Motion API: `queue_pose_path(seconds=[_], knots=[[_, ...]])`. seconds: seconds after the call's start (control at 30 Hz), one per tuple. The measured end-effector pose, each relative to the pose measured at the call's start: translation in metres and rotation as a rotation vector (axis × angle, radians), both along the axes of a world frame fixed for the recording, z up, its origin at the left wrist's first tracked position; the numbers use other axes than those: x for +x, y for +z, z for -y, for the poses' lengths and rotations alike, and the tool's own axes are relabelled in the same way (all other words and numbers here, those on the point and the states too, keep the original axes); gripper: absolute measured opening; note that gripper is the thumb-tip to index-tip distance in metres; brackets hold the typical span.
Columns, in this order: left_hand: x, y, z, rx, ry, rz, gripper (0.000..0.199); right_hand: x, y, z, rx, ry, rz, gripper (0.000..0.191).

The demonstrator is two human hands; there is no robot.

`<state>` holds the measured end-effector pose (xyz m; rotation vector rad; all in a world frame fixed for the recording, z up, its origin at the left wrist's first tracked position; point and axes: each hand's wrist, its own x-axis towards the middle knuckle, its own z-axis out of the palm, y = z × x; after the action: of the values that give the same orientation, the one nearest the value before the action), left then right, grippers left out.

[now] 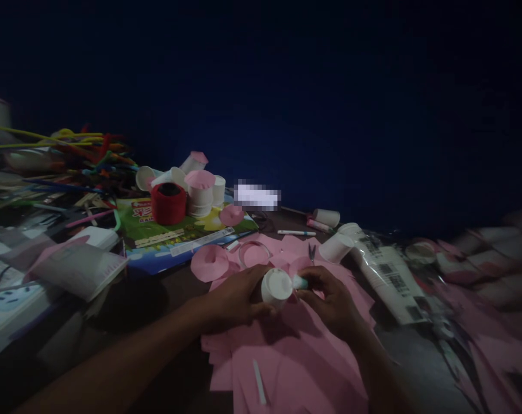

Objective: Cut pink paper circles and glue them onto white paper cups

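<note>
My left hand (239, 296) is closed round a white paper cup (277, 284), its round flat end facing up. In my right hand (330, 296) is a small white and teal tube (300, 282), pinched between thumb and fingers. Its white end meets or nearly meets the cup's edge; the blur hides which. Both hands are above a spread of pink paper sheets (304, 351). A thin white strip (259, 382) lies on the paper in front. Beyond the hands are pink paper discs (209, 263) and dark scissors (311, 252).
Left of centre, a red roll (168, 204) and pink-topped cups (199, 192) stand on a colourful packet (179, 247). Further left lie tangled pipe cleaners (88, 144). On the right are a plastic sleeve of cups (390, 276), a white marker (296, 233) and stacked cups (494, 247).
</note>
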<state>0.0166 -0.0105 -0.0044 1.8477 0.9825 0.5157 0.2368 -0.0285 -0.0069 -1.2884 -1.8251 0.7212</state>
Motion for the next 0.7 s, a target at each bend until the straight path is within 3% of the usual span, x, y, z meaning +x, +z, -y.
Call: queue_pose_path(seconds=[0.13, 0.27, 0.47, 0.7], knots=[[0.0, 0.001, -0.001, 0.006, -0.002, 0.007, 0.054, 0.005, 0.004, -0.002, 0.016, -0.031, 0.044, 0.017], [-0.001, 0.001, -0.001, 0.037, 0.004, -0.004, 0.051, 0.008, 0.003, -0.002, -0.022, -0.1, -0.162, 0.019], [-0.001, 0.001, -0.001, 0.121, 0.008, 0.012, 0.052, -0.007, -0.007, 0.0, -0.078, -0.047, -0.282, 0.025], [-0.001, 0.0, -0.002, 0.136, -0.002, -0.014, 0.054, -0.009, -0.005, 0.0, -0.153, 0.017, -0.316, 0.019]])
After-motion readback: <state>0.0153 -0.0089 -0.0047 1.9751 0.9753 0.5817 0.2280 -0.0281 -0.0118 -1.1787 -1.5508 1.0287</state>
